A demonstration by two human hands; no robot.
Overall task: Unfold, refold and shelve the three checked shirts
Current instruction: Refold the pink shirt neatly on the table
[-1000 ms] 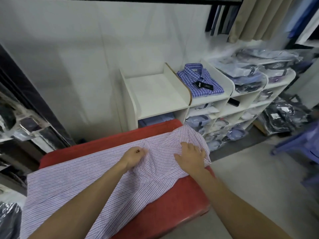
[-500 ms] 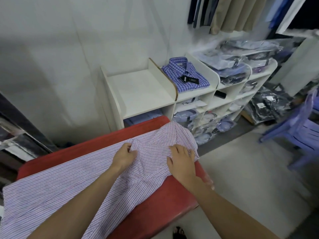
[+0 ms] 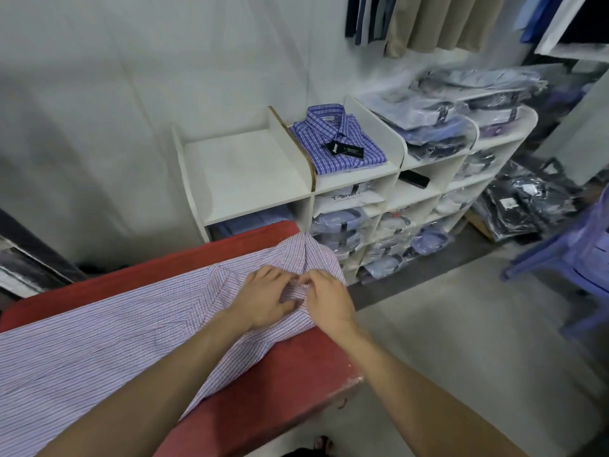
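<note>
Both hands are now brought together at the collar of the pink checked shirt (image 3: 131, 341) spread on the red table (image 3: 283, 374), left hand (image 3: 263, 300) and right hand (image 3: 326, 300) pinching it, where the collar is best closed squarely before folding.
</note>
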